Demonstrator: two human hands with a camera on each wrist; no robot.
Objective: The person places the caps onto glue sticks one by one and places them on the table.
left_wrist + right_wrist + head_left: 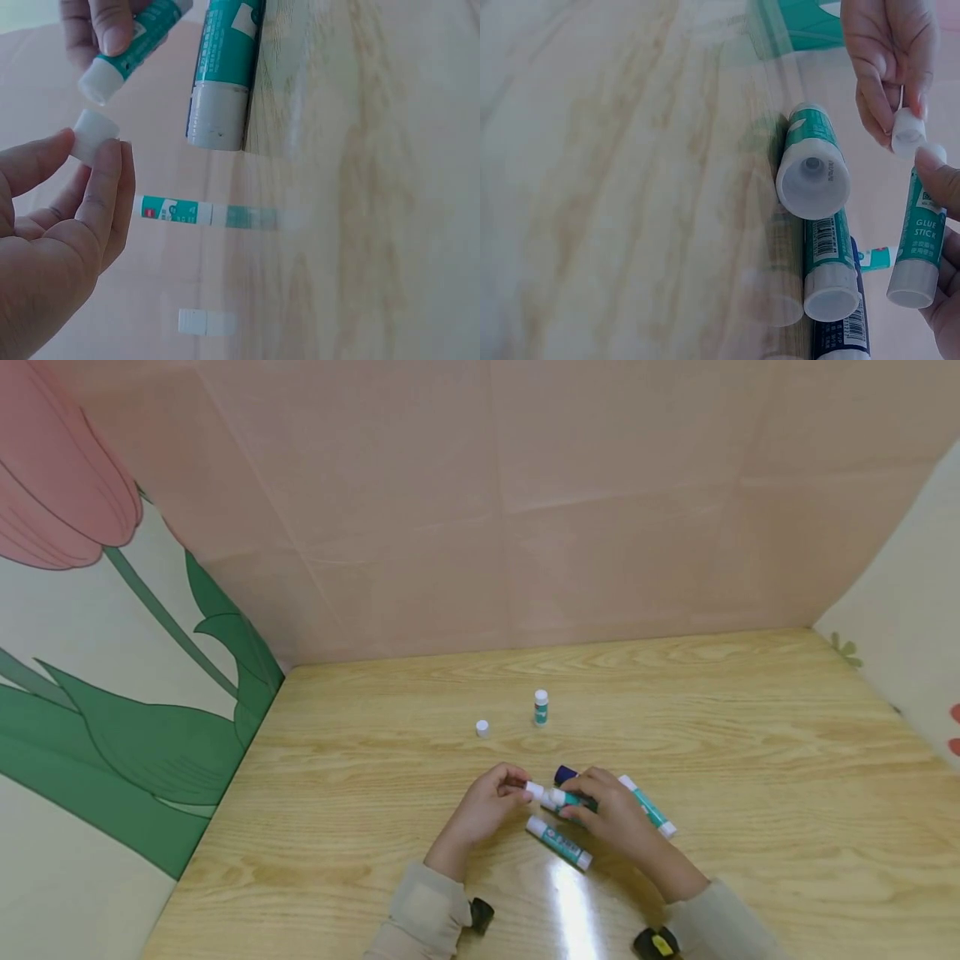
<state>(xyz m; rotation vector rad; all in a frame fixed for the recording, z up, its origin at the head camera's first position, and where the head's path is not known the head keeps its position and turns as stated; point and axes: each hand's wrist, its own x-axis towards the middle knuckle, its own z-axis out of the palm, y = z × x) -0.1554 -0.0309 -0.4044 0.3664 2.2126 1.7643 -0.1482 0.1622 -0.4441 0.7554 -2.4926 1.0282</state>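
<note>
My left hand pinches a small white cap between thumb and fingertips. A glue stick with a teal label is held in my right hand, thumb pressed along its side. Its white end points at the cap; in the left wrist view a narrow gap shows between the two. Below the hands, another teal glue stick lies on the table. One more teal glue stick and a dark blue tube lie beside it, partly hidden by my right hand in the head view.
Beyond the hands a teal glue stick stands upright on the wooden table. A loose white cap sits to its left. Right of my right hand lies a further glue stick. A pink-brown sheet covers the back.
</note>
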